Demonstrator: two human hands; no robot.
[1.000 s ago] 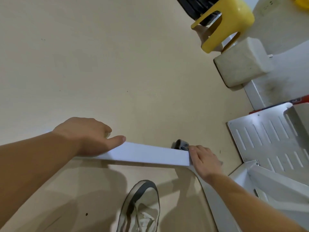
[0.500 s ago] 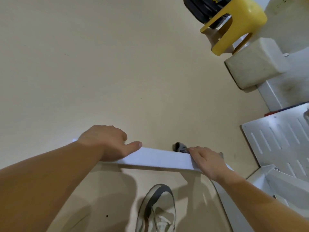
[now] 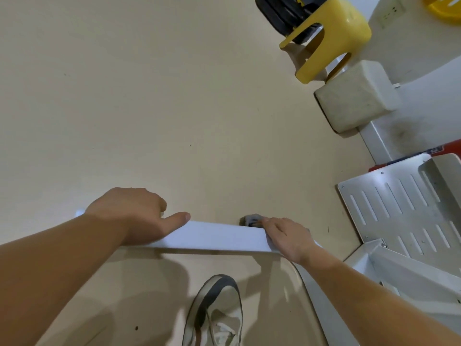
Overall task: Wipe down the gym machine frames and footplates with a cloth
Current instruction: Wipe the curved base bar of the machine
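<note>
On my feed the left hand (image 3: 129,213) gripped the white frame bar (image 3: 219,237), its fingers curled over the far edge and the thumb lying straight along the top face. At the bar's right end, where it bends into the side rail, the right hand (image 3: 287,236) lay with its fingers nearly flat, pressing the grey cloth (image 3: 250,219) onto the corner, with a bunched bit showing just beyond the fingertips. I could see the slotted metal footplate (image 3: 399,203) off to the right, apart from both hands, a shoe (image 3: 217,313) below the bar, and a yellow stool (image 3: 331,38) well beyond.
</note>
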